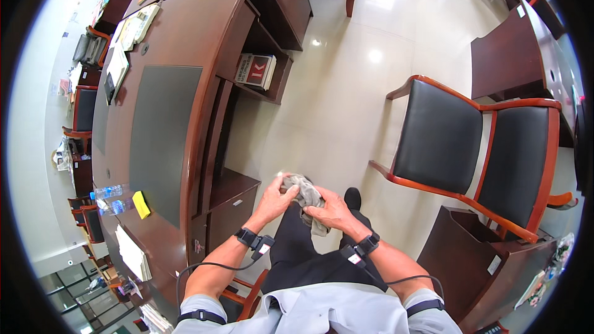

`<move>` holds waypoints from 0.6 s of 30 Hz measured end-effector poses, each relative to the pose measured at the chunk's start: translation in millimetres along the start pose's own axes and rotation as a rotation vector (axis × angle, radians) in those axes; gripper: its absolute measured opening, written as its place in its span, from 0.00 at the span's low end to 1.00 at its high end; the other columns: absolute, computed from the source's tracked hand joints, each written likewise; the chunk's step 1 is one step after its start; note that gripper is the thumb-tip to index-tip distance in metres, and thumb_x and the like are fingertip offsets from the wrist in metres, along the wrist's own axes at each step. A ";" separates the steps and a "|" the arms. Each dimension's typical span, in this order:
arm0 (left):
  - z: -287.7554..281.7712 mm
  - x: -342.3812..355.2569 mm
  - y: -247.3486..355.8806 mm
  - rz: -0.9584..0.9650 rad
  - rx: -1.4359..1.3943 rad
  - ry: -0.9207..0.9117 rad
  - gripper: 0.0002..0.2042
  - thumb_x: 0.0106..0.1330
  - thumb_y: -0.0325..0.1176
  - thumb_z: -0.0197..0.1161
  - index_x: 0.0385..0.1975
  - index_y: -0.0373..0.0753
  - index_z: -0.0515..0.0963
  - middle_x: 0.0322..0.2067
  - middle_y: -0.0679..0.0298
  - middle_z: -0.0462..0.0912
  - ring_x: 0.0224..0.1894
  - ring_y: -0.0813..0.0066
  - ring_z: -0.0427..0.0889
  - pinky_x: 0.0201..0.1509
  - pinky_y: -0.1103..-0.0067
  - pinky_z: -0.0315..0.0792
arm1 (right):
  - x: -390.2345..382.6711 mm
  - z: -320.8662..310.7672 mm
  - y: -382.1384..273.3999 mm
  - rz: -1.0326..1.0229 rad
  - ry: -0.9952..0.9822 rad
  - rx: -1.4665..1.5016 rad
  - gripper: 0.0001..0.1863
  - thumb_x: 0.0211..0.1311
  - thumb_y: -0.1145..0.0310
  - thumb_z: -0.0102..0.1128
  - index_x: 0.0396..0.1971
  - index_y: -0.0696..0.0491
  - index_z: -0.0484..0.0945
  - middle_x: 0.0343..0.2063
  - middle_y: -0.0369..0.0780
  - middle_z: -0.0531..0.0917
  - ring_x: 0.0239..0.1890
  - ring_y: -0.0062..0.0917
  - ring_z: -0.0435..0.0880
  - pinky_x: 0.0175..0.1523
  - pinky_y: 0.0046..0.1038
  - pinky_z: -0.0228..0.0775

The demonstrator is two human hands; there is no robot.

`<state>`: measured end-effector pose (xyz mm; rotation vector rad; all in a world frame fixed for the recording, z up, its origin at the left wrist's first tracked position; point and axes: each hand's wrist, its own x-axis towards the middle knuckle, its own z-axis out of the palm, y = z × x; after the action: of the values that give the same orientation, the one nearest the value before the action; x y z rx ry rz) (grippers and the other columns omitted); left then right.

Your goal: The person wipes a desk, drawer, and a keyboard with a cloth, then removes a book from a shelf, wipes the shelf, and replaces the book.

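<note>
In the lower middle of the head view, above my dark trousers, I hold a crumpled grey cloth (305, 196) with both hands. My left hand (275, 199) grips its left part, thumb pressed on it and fingertips partly behind it. My right hand (331, 211) is closed on its right part, with folds hanging down by the thumb. Each wrist wears a black band with a small device and a cable. The wooden desk (211, 37) is nearest on my left.
A wooden armchair with black padding (436, 136) stands on my right beside a wooden cabinet (455, 253). The desk's open shelf holds books (257, 71); on top lie papers (130, 250), water bottles (111, 201) and a yellow pad (141, 204). The tiled floor (334, 86) runs ahead.
</note>
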<state>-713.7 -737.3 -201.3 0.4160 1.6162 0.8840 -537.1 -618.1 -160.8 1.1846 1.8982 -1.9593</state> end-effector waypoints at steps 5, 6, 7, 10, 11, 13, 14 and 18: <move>-22.0 37.8 38.2 0.203 -0.040 0.069 0.18 0.76 0.35 0.56 0.61 0.34 0.76 0.43 0.61 0.85 0.42 0.80 0.82 0.46 0.80 0.78 | 66.5 -9.6 -35.0 -0.305 0.119 0.020 0.44 0.57 0.56 0.73 0.70 0.57 0.64 0.51 0.47 0.79 0.57 0.34 0.79 0.63 0.34 0.71; -25.2 39.7 50.3 0.077 -0.108 0.057 0.17 0.78 0.36 0.54 0.59 0.32 0.77 0.47 0.61 0.85 0.48 0.78 0.81 0.54 0.78 0.75 | 74.7 -15.0 -39.5 -0.196 0.108 0.140 0.46 0.59 0.57 0.73 0.72 0.59 0.60 0.53 0.47 0.79 0.58 0.32 0.79 0.64 0.33 0.70; -30.1 48.6 50.9 0.059 -0.116 0.072 0.17 0.78 0.36 0.54 0.59 0.32 0.77 0.47 0.61 0.85 0.48 0.78 0.81 0.54 0.78 0.75 | 84.9 -19.3 -57.0 -0.090 0.093 0.256 0.48 0.60 0.57 0.72 0.73 0.61 0.56 0.55 0.48 0.79 0.58 0.30 0.78 0.64 0.32 0.70; -42.7 80.9 51.5 0.214 -0.009 0.138 0.19 0.79 0.38 0.54 0.60 0.31 0.76 0.50 0.57 0.86 0.52 0.75 0.82 0.57 0.77 0.74 | 125.9 -23.6 -58.7 -0.030 0.040 0.460 0.48 0.66 0.58 0.70 0.75 0.62 0.50 0.58 0.45 0.78 0.60 0.26 0.77 0.64 0.30 0.70; -46.9 85.6 52.4 0.199 -0.012 0.140 0.19 0.79 0.38 0.54 0.60 0.31 0.76 0.50 0.57 0.86 0.52 0.75 0.82 0.57 0.77 0.74 | 138.5 -16.9 -55.5 0.034 0.013 0.663 0.43 0.68 0.62 0.69 0.74 0.61 0.55 0.57 0.42 0.79 0.58 0.23 0.78 0.63 0.27 0.71; -54.7 90.9 53.7 0.164 0.026 0.111 0.20 0.79 0.38 0.53 0.61 0.31 0.75 0.52 0.56 0.85 0.53 0.74 0.82 0.58 0.77 0.74 | 154.7 -15.5 -54.6 0.107 -0.088 0.719 0.33 0.68 0.66 0.68 0.69 0.61 0.66 0.51 0.39 0.82 0.51 0.19 0.81 0.58 0.24 0.75; -62.6 92.6 50.1 0.134 0.016 0.077 0.20 0.79 0.38 0.53 0.62 0.31 0.74 0.54 0.55 0.84 0.55 0.73 0.81 0.59 0.77 0.74 | 160.3 -12.1 -55.9 0.117 -0.093 0.722 0.33 0.68 0.66 0.68 0.69 0.61 0.66 0.51 0.39 0.82 0.51 0.19 0.81 0.58 0.24 0.75; -90.1 98.1 42.0 0.162 0.149 0.113 0.21 0.78 0.38 0.55 0.67 0.39 0.71 0.52 0.51 0.85 0.52 0.69 0.84 0.57 0.75 0.76 | 186.0 4.5 -67.3 0.122 -0.049 0.655 0.21 0.67 0.69 0.68 0.56 0.61 0.78 0.42 0.35 0.85 0.41 0.16 0.82 0.49 0.22 0.77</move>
<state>-831.8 -670.7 -234.7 0.6175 1.7773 0.9247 -705.1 -536.7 -226.3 1.3271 1.1396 -2.5952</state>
